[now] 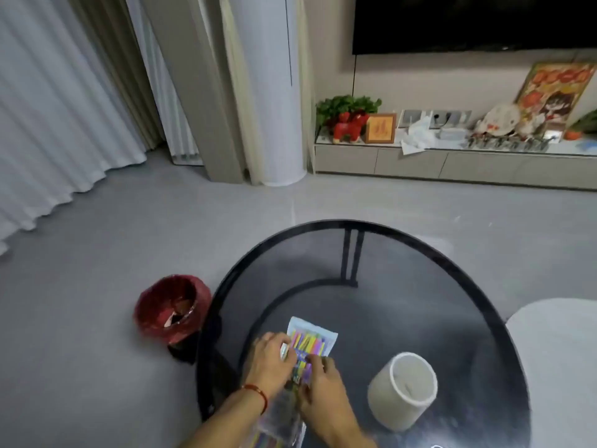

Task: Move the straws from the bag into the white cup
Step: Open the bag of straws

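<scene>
A: Status on the straws?

B: All in the bag (308,345), none in the white cup (403,391) yet. Bag lies flat on the glass bench (420,286), near edge, long axis running away from the person. Cup stands upright just to the right of it, not touching, looks empty.

A: Hands?

B: Both on the bag, mid-length. Left hand (273,358) presses down on its left side, fingers curled over the plastic. Right hand (323,379) sits on the right side, fingertips pinching at the film over the straws (307,342). Looks like working the bag open, my read. Can't see where the opening is; the near end is blurred.

A: Risks?

B: Three.
1. Film tears suddenly, straws spill and roll. Smooth round glass top, nothing to stop them at the edge. Red bin (171,305) and floor are right below on the left.
2. Bag's near end seems to overhang the bench edge. Lift the far end and straws slide out toward the lap.
3. Cup is light and close to the right wrist. A sideways pull could knock it over.

A: Mitigation?

B: Keep the left hand pinning the bag, pull straws out as a bundle, drop them in vertically.
</scene>
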`<state>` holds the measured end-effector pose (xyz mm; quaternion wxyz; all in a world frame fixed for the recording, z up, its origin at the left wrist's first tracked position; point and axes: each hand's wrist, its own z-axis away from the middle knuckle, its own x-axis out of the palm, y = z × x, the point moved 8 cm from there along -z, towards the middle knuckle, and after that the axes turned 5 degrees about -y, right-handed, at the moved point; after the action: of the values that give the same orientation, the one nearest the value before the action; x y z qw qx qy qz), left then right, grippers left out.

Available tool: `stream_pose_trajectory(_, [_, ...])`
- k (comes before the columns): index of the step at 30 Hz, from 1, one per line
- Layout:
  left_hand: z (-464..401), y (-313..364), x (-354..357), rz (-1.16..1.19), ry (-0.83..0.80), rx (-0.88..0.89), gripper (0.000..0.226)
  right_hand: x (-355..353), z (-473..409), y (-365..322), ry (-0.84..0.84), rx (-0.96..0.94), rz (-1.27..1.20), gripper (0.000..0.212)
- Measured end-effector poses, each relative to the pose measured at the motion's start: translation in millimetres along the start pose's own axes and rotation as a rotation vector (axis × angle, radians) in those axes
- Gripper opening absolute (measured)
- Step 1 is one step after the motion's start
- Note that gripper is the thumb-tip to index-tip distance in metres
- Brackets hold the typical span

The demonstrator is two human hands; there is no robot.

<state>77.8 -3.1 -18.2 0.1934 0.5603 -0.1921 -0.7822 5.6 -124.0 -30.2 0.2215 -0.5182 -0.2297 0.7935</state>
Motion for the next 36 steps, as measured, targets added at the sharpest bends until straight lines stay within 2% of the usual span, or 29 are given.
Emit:
stream_pose_trajectory(2, [-11.4, -17.2, 34.5, -0.147, -0.029, -0.045, 0.053, 25.9, -8.8, 16.8, 0.112, 0.056, 0.096, 0.063])
stream_pose_trajectory(4, [-25.3, -29.9, 61.2, -0.271, -0.035, -0.083, 0.084, 54.7, -16.2, 38.5, 0.142, 0.057, 0.11, 0.049])
stream_pose_trajectory(5, [-30.7, -37.2, 79.4, -0.304, -0.037, -0.078, 0.098, 68.2, -17.2, 48.0, 0.185, 0.049, 0.112, 0.054])
stream_pose_trajectory(7, [-43.3, -41.0, 94.6, -0.355, -0.003, -0.025, 0.113, 71.9, -20.7, 61.0, 0.369, -0.031, 0.013, 0.055])
stream_pose_trajectory(8, [-45.3, -40.4, 98.7, -0.371, 0.026, 0.027, 0.113, 70.2, -15.8, 68.4, 0.515, -0.055, -0.068, 0.049])
stream_pose_trajectory(9, [-49.0, -39.5, 98.3, -0.387, 0.038, 0.045, 0.111, 69.6, -16.9, 76.1, 0.586, -0.064, -0.129, 0.043])
stream_pose_trajectory(12, [-32.2, -36.1, 101.8, -0.431, 0.054, 0.142, 0.097, 67.1, 2.9, 88.6, 0.675, -0.106, -0.295, 0.049])
stream_pose_trajectory(13, [-16.5, -44.0, 108.3, -0.415, 0.04, 0.14, 0.089, 74.1, 16.9, 92.8, 0.669, -0.095, -0.297, 0.052])
stream_pose_trajectory(15, [2.9, -43.4, 101.4, -0.42, 0.061, 0.186, 0.078, 69.1, 45.2, 91.1, 0.774, -0.1, -0.226, 0.051])
stream_pose_trajectory(18, [45.9, -44.9, 99.1, -0.494, 0.047, 0.291, 0.07, 82.8, 87.7, 91.0, 0.74, -0.112, -0.118, 0.052])
stream_pose_trajectory(21, [87.1, -30.9, 88.3, -0.524, 0.082, 0.514, 0.07, 78.3, 115.4, 89.1, 0.649, -0.062, -0.197, 0.05])
stream_pose_trajectory(23, [108.3, -22.2, 88.5, -0.554, 0.068, 0.681, 0.073, 68.7, 123.4, 87.9, 0.552, -0.032, -0.289, 0.039])
stream_pose_trajectory(25, [127.4, -9.6, 82.5, -0.592, 0.133, 0.816, 0.073, 60.4, 126.8, 87.1, 0.467, -0.044, -0.325, 0.026])
stream_pose_trajectory(27, [135.9, -0.9, 75.9, -0.637, 0.22, 0.866, 0.073, 55.0, 124.4, 88.1, 0.403, -0.085, -0.42, 0.025])
stream_pose_trajectory(30, [129.8, 5.7, 84.2, -0.691, 0.245, 0.823, 0.087, 50.9, 111.5, 101.7, 0.379, -0.084, -0.644, 0.021])
stream_pose_trajectory(32, [121.1, 18.3, 94.1, -0.498, 0.18, 0.865, 0.079, 44.7, 95.2, 109.6, 0.368, -0.064, -0.695, 0.022])
stream_pose_trajectory(34, [109.1, 32.7, 99.2, -0.196, 0.105, 0.898, 0.043, 38.8, 78.3, 115.9, 0.334, -0.06, -0.732, 0.026])
stream_pose_trajectory(35, [98.7, 35.6, 100.0, -0.072, 0.087, 0.856, 0.027, 36.5, 71.3, 116.3, 0.303, -0.073, -0.751, 0.029])
stream_pose_trajectory(36, [87.8, 35.6, 101.0, 0.011, 0.074, 0.8, 0.02, 36.1, 64.7, 116.7, 0.272, -0.09, -0.788, 0.031])
